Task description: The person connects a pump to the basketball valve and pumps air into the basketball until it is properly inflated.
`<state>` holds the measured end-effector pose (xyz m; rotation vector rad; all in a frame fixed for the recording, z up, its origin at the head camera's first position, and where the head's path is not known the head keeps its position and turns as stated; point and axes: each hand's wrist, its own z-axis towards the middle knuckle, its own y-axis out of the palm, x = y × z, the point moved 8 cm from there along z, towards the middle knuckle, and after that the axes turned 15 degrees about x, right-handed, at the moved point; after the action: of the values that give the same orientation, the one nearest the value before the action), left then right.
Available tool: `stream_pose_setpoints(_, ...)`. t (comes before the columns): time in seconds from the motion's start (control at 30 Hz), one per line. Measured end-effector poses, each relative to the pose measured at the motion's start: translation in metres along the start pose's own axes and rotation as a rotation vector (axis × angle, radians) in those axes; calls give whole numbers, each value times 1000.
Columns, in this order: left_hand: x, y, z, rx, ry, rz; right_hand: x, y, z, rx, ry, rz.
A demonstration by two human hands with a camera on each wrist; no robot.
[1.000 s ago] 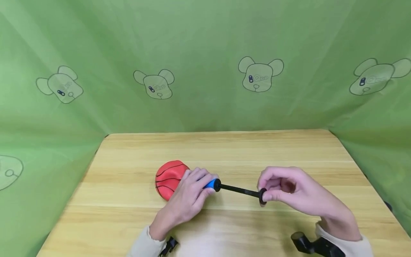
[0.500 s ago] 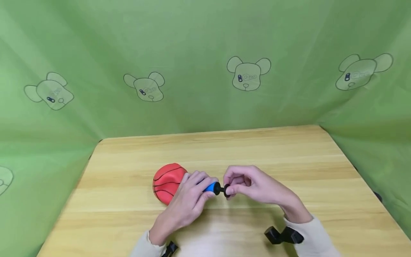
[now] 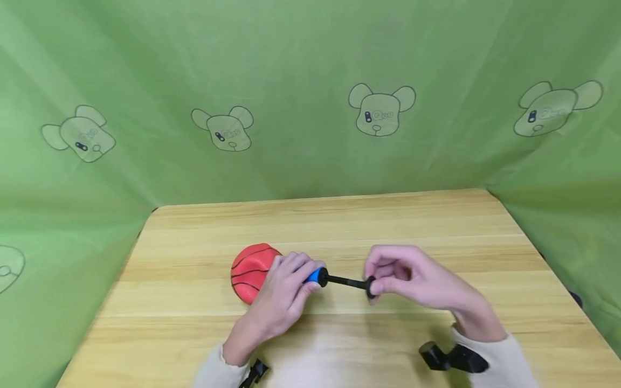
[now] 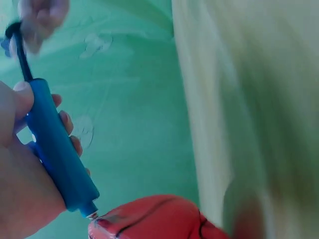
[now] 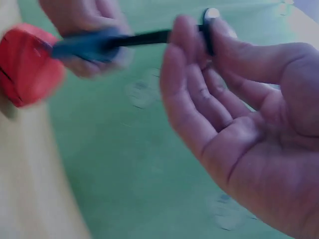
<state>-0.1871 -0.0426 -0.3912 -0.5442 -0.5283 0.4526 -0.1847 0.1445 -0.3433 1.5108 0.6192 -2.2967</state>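
Okay, see green cloth (image 3: 301, 59) behind wooden table (image 3: 160, 345); over table, left of centre, dented red ball (image 3: 252, 271), can't tell if touching tabletop; then blue pump (image 4: 60, 144), nozzle (image 4: 88, 208) meeting ball, body held in curled fingers of left hand (image 3: 285, 293); black rod (image 3: 345, 281) partway out of pump; at rod's end, small black handle (image 3: 370, 284), pinched between thumb and fingers of right hand (image 3: 419, 280)

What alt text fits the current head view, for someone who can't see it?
A person's left grip holds a blue pump and partly covers a dented red ball; the right grip pinches the black handle of the pump's extended rod. Behind the wooden table hangs a green sheet printed with bear faces.
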Motion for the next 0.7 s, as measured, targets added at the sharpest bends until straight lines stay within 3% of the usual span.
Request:
stream_pose_setpoints(0.2,10,10,0,-27,25,-7,35,21,14,1,91,51)
stream_pose_setpoints(0.33,10,10,-2,-36,13,-3,39,24,15,3,110,36)
stream_pose_setpoints(0.43,8,9,-4,-44,6,-17,28,23,11,-20,95,-46)
stream_pose_setpoints(0.57,1,4,-3,-25,-11,-26,-2,10,0,-23,12,-126)
stream_pose_setpoints(0.7,-4,-1,0,-27,-39,-38,-29,-5,-14,-2,-89,-112)
